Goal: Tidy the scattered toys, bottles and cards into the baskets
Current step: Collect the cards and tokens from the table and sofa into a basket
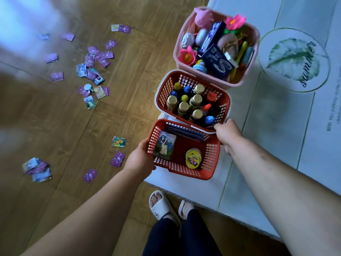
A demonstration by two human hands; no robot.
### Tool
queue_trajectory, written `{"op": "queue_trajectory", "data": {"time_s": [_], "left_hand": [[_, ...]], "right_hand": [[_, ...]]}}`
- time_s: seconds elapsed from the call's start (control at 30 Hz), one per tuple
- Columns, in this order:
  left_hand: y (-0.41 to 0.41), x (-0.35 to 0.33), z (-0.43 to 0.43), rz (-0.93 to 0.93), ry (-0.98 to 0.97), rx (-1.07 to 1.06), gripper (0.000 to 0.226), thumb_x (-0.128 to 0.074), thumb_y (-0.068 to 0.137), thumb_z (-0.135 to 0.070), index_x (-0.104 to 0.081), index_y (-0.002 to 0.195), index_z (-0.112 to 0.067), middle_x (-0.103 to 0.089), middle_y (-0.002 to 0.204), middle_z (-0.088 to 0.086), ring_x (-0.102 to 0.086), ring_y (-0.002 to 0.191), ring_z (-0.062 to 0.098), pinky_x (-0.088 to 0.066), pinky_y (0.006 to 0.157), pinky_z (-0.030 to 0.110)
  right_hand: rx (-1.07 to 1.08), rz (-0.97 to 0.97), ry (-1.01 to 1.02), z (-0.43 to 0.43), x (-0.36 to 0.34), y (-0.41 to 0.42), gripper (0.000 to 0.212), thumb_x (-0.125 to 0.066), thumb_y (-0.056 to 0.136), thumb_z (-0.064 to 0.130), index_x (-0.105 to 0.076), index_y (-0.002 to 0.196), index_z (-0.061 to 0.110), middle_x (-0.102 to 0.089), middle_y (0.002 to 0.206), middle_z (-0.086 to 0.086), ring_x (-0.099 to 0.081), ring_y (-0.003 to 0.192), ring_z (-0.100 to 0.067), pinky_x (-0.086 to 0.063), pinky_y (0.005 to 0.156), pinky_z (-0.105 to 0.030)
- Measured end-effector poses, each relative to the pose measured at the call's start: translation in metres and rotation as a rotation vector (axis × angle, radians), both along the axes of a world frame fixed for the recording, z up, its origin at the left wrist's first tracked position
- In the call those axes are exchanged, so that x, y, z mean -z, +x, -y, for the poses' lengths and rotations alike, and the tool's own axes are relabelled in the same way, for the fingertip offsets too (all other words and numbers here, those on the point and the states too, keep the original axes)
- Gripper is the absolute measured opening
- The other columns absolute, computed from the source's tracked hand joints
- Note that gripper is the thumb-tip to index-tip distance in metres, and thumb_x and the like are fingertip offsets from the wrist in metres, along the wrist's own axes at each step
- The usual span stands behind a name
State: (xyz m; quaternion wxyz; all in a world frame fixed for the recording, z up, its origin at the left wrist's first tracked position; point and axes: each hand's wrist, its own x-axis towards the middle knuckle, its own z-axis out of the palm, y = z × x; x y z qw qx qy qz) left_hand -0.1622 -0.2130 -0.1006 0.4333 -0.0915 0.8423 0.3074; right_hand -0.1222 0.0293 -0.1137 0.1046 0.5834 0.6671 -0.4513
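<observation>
While the pale mat (276, 126) carries the pink toy basket (176, 56) farthest beyond both hands and the red bottle basket (166, 87) just past them, the left grip (138, 157) and right grip (228, 133) curl round opposite rims of the red card basket (180, 169) between them, with loose purple cards (96, 58) scattered well left of the left grip.

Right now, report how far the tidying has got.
Done: toys fill the pink basket, bottles stand in the middle red basket. In hand: left grip and right grip hold the near red basket, with a pony card and yellow disc inside. Left: many purple cards scattered on the wooden floor.
</observation>
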Motion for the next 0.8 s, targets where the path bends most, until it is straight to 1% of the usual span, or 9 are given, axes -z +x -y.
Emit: {"op": "queue_trajectory", "data": {"time_s": [0.07, 0.13, 0.2, 0.27, 0.3, 0.37, 0.63, 0.73, 0.8], "left_hand": [[0.0, 0.001, -0.001, 0.057, 0.035, -0.077, 0.048, -0.041, 0.099, -0.015, -0.04, 0.143, -0.033, -0.073, 0.089, 0.005, -0.072, 0.075, 0.025, -0.06, 0.07, 0.044], [-0.001, 0.001, 0.001, 0.076, 0.038, -0.102, 0.048, -0.042, 0.099, -0.013, -0.042, 0.143, -0.032, -0.073, 0.085, 0.006, -0.072, 0.071, 0.024, -0.06, 0.07, 0.044], [0.002, 0.002, 0.007, 0.088, 0.027, -0.116, 0.049, -0.043, 0.098, -0.011, -0.043, 0.142, -0.033, -0.074, 0.084, 0.006, -0.07, 0.067, 0.021, -0.06, 0.067, 0.042], [0.005, 0.001, 0.017, 0.105, -0.002, -0.123, 0.047, -0.044, 0.098, -0.012, -0.046, 0.139, -0.034, -0.074, 0.084, 0.006, -0.07, 0.065, 0.019, -0.06, 0.065, 0.04], [0.008, 0.0, 0.021, 0.115, -0.009, -0.129, 0.045, -0.045, 0.098, -0.014, -0.048, 0.138, -0.034, -0.074, 0.084, 0.005, -0.07, 0.065, 0.018, -0.06, 0.065, 0.04], [0.013, -0.001, 0.029, 0.141, -0.003, -0.153, 0.042, -0.048, 0.099, -0.017, -0.048, 0.137, -0.035, -0.074, 0.085, 0.005, -0.071, 0.066, 0.018, -0.06, 0.065, 0.038], [0.024, -0.009, 0.039, 0.203, -0.02, -0.224, 0.044, -0.049, 0.099, -0.014, -0.045, 0.14, -0.03, -0.074, 0.083, 0.007, -0.07, 0.07, 0.02, -0.06, 0.071, 0.041], [0.021, -0.01, 0.039, 0.192, -0.106, -0.184, 0.054, -0.055, 0.097, -0.021, -0.036, 0.147, -0.024, -0.07, 0.102, 0.004, -0.071, 0.085, 0.018, -0.059, 0.073, 0.038], [0.017, -0.012, 0.038, 0.141, -0.163, -0.154, 0.061, -0.058, 0.095, -0.029, -0.032, 0.149, -0.02, -0.065, 0.123, 0.007, -0.067, 0.102, 0.021, -0.058, 0.082, 0.038]], "right_hand": [[-0.017, -0.021, -0.029, -0.005, 0.001, 0.001, 0.018, -0.053, 0.087, 0.015, -0.055, 0.104, 0.011, -0.06, 0.087, -0.008, -0.054, 0.061, -0.021, -0.036, 0.034, -0.012], [-0.017, -0.035, -0.053, -0.009, 0.006, 0.006, 0.013, -0.052, 0.087, 0.01, -0.053, 0.1, 0.015, -0.055, 0.074, -0.006, -0.047, 0.047, -0.014, -0.022, 0.027, -0.007], [-0.027, -0.065, -0.073, -0.005, 0.006, 0.012, 0.015, -0.054, 0.083, 0.013, -0.055, 0.098, 0.015, -0.057, 0.07, -0.005, -0.051, 0.039, -0.006, -0.03, 0.03, -0.01], [-0.045, -0.077, -0.102, -0.008, 0.02, 0.022, 0.028, -0.058, 0.072, 0.023, -0.06, 0.099, 0.014, -0.069, 0.081, -0.005, -0.067, 0.059, -0.01, -0.057, 0.051, -0.028], [-0.064, -0.078, -0.109, -0.01, 0.028, 0.028, 0.034, -0.058, 0.068, 0.027, -0.062, 0.1, 0.016, -0.073, 0.087, -0.003, -0.07, 0.072, -0.018, -0.061, 0.066, -0.04], [-0.107, -0.078, -0.102, -0.013, 0.043, 0.042, 0.035, -0.061, 0.068, 0.029, -0.064, 0.101, 0.019, -0.074, 0.09, 0.0, -0.07, 0.082, -0.023, -0.058, 0.079, -0.049], [-0.071, -0.043, -0.233, 0.005, 0.011, 0.049, 0.014, -0.057, 0.087, 0.014, -0.055, 0.098, 0.023, -0.068, 0.1, -0.005, -0.066, 0.093, -0.026, -0.057, 0.082, -0.049], [-0.115, -0.033, -0.269, -0.007, 0.001, 0.039, 0.011, -0.051, 0.081, 0.01, -0.057, 0.087, 0.017, -0.064, 0.085, -0.003, -0.06, 0.082, -0.022, -0.048, 0.071, -0.035], [-0.09, -0.074, -0.17, -0.022, -0.003, 0.026, 0.014, -0.048, 0.067, 0.017, -0.054, 0.079, 0.014, -0.057, 0.077, -0.005, -0.055, 0.08, -0.024, -0.043, 0.07, -0.036]]}}
